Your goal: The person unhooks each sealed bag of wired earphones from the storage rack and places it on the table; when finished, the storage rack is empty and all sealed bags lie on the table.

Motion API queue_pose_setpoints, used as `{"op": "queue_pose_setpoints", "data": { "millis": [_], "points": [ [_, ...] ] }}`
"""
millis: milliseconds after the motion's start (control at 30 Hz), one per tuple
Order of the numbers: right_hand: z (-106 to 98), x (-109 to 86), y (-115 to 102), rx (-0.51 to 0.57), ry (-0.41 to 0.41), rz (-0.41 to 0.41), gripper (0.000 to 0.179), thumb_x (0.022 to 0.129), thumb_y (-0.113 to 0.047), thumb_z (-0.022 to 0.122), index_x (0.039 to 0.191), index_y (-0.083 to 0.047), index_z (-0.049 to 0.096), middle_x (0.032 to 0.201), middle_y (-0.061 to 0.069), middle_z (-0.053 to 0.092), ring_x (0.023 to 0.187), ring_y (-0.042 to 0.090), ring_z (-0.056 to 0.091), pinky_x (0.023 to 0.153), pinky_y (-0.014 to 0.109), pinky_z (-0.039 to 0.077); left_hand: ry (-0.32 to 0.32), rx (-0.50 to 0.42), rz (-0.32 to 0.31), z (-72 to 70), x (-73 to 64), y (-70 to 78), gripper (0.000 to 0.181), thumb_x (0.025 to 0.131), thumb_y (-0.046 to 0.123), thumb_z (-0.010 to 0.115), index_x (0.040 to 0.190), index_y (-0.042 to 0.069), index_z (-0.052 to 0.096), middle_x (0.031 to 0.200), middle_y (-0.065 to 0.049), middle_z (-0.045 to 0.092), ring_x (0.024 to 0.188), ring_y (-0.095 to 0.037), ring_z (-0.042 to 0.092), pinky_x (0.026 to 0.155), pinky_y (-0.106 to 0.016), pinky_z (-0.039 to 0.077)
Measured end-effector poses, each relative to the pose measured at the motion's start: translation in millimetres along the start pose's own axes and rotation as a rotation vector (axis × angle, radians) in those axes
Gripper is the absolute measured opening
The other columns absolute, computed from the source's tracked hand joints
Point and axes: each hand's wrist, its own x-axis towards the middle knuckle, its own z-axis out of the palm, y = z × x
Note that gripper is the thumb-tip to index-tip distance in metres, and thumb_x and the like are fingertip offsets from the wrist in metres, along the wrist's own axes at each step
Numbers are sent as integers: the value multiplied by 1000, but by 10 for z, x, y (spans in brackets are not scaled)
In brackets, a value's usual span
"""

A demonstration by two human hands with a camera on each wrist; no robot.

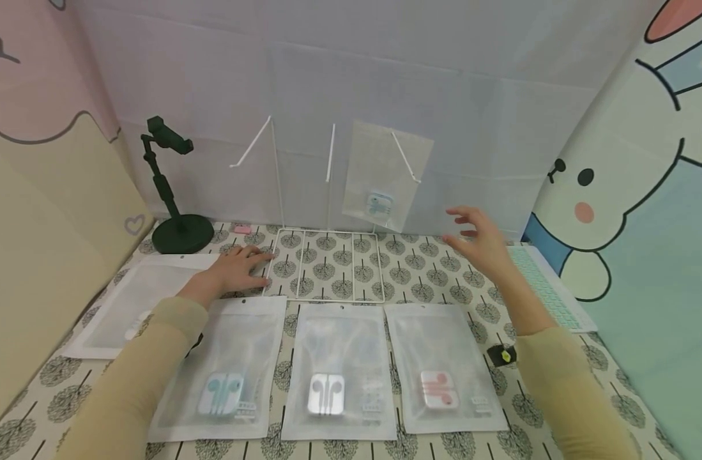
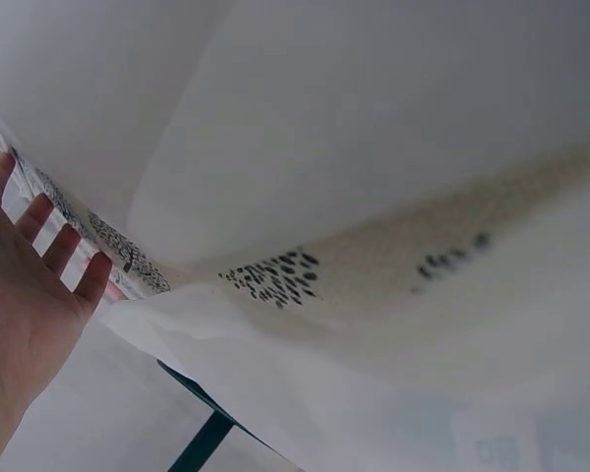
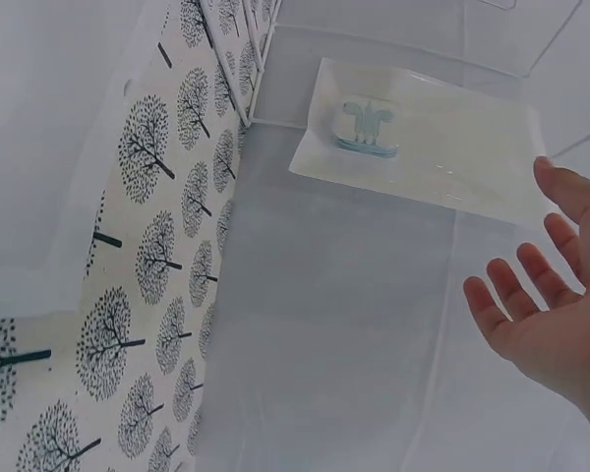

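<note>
A white wire rack point(image 1: 328, 300) with three prongs stands at the back of the table. From its right prong hangs a translucent pouch point(image 1: 369, 160) with a light-blue earphone set point(image 1: 379, 204) in it, slightly tilted. My left hand point(image 1: 234, 271) has its fingers spread at the rack's left base edge; whether it touches the wire I cannot tell. To the right of the hanging pouch, my right hand point(image 1: 481, 246) is in the air, fingers loosely bent and holding nothing. In the right wrist view the thumb point(image 3: 565, 187) is near the pouch's top edge.
Several frosted pouches lie in front, among them one with blue earphones point(image 1: 221, 393), one with white point(image 1: 326, 394) and one with pink point(image 1: 439, 390). A dark green stand point(image 1: 183, 233) is at the back left. A pale green keyboard point(image 1: 546, 287) lies right.
</note>
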Motion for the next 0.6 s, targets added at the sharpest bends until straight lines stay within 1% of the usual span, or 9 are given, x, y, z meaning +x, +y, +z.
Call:
{"op": "queue_pose_setpoints", "data": {
  "millis": [33,133,233,400,500,600],
  "points": [
    [38,60,15,24,24,4,55,85,-12,71,135,-4,48,134,17,46,119,35,47,98,50,44,2,0,3,2,1,1,72,89,58,51,149,23,31,148,-16,30,134,-48,22,100,-75,16],
    [140,212,62,118,76,59,56,85,-12,71,136,-7,48,138,14,44,122,33,47,100,46,44,-1,1,4,2,6,4,72,89,59,51,149,23,31,148,-15,30,134,-47,22,101,-75,16],
    [222,346,107,207,95,115,56,86,-16,71,137,-11,48,142,10,40,126,30,45,102,43,43,3,-5,10,-3,12,13,73,88,59,52,149,22,32,148,-16,31,134,-48,23,100,-75,16],
    [349,545,122,315,71,158,57,89,-18,66,141,-12,43,147,9,35,133,28,39,108,42,37,2,15,13,43,38,-41,75,88,63,49,149,23,32,147,-16,32,133,-48,25,99,-76,16],
    [398,636,88,367,46,166,56,90,-14,65,141,-9,42,149,9,34,135,28,35,110,42,33,-5,24,12,60,44,-74,76,88,66,46,149,25,30,148,-14,30,134,-46,24,100,-76,16],
    [435,691,29,395,9,157,54,91,-8,62,140,-4,42,151,10,30,137,29,32,111,44,31,5,17,24,49,39,-79,76,87,66,47,149,24,31,147,-14,32,133,-47,25,98,-77,16]
  ]
}}
